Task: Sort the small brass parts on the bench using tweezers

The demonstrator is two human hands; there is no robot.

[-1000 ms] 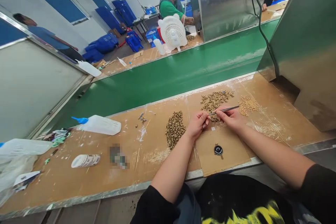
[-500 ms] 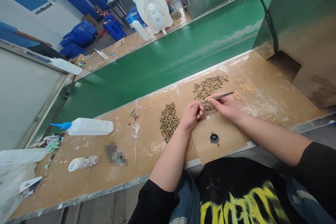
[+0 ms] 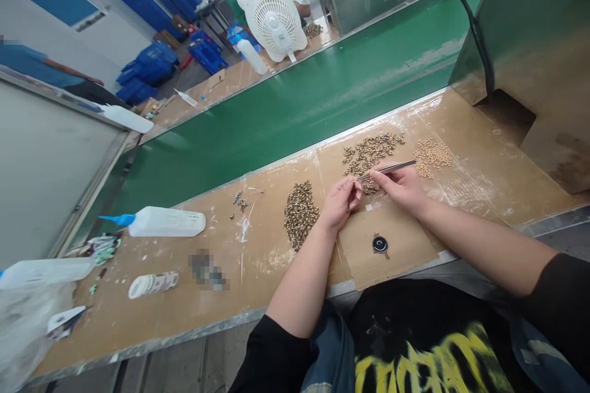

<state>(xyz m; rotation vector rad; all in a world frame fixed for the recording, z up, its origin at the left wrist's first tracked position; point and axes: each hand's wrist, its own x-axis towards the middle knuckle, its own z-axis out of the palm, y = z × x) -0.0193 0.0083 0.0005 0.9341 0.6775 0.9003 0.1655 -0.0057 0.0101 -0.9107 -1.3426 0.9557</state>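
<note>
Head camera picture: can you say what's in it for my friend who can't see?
A person's right hand holds metal tweezers tip to tip with the pinched left hand, above a tan workbench. Piles of small brass parts lie around the hands, with a white squeeze bottle lying farther left.

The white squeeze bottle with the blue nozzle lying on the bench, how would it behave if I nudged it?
The squeeze bottle lies on its side, so it would probably roll. It looks like thin plastic, so likely light and a bit squashy.
</note>
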